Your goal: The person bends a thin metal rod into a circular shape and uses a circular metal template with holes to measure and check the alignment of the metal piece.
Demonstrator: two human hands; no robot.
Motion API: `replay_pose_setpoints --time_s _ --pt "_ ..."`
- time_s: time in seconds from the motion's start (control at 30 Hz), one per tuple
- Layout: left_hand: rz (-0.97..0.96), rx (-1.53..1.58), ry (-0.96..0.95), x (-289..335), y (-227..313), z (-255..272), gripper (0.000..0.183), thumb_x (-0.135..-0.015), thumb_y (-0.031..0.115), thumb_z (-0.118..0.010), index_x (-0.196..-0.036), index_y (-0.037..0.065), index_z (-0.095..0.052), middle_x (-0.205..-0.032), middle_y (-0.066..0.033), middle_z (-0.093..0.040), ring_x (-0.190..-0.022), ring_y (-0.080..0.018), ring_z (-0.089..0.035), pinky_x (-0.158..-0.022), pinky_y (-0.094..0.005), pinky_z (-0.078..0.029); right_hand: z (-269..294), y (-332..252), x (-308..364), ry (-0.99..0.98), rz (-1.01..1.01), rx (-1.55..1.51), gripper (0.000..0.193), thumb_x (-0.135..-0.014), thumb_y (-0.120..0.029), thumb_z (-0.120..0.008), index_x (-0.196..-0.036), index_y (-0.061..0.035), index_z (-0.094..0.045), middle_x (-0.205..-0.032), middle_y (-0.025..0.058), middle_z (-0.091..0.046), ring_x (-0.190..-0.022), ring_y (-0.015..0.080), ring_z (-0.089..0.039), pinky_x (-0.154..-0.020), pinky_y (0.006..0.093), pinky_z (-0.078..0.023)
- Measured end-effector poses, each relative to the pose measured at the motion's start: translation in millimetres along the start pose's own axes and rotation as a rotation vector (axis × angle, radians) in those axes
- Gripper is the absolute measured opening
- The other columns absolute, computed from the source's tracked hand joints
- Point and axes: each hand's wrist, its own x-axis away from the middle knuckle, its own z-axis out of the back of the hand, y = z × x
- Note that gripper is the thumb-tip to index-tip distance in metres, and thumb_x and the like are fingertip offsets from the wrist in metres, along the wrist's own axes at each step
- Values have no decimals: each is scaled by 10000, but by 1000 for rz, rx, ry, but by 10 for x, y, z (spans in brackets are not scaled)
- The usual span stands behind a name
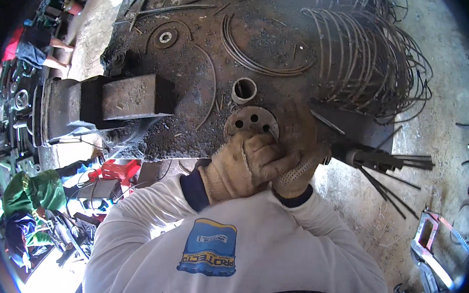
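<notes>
Both hands wear tan work gloves and meet at the near edge of a dark metal bench (271, 42). My left hand (246, 164) is closed, its curled fingers over the near rim of a round metal plate (251, 118) with several holes. What those fingers hold is hidden; a thin metal piece shows by the fingertips. Alongside the plate's right edge, my right hand (298, 137) reaches away from me, its wrist close to the left fingers. Its fingers are blurred into the dark bench. Just beyond the plate stands a short open pipe (244, 90).
A heavy vise (108, 100) sits at left. Curved rods (251, 65) and a washer (165, 38) lie farther back; bent wire hoops (363, 63) are heaped at right. Rods jut from a metal holder (372, 160) at the right edge. Other people are at far left.
</notes>
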Motion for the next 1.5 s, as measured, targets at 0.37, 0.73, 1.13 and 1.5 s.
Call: replay_pose_setpoints --time_s 0.37,0.73,1.13,1.5 --pt "-51 -48 44 127 -6 54 787 -642 162 -837 -1358 23 -542 -1137 -182 -675 -1007 -413 -656 -933 -523 -511 261 -85 292 14 152 603 436 -1040 -226 -533 -1405 8 -494 -1286 168 -591 -1154 266 -591 -1009 374 -473" --pt "-118 -198 269 552 141 453 1151 -437 370 -944 -1422 -8 -482 -1271 -233 -617 -1123 -417 -623 -1014 -527 -469 206 -287 576 151 -243 782 362 -949 -257 -637 -1180 17 -687 -995 97 -732 -882 191 -680 -806 344 -534" --pt "118 -300 412 964 765 673 353 -868 149 -713 -1212 79 -683 -933 -121 -728 -794 -333 -705 -726 -413 -578 -511 -1026 794 -144 -270 576 399 -1021 -382 -597 -1110 -6 -696 -790 24 -650 -628 90 -569 -564 238 -453" --pt "601 1012 525 1028 1193 1028 408 -1041 327 -578 -1265 -13 -576 -895 -125 -728 -713 -258 -745 -628 -351 -629 -691 -1209 784 -395 -72 610 344 -989 -315 -664 -1197 -41 -669 -882 11 -666 -697 65 -571 -599 230 -467"
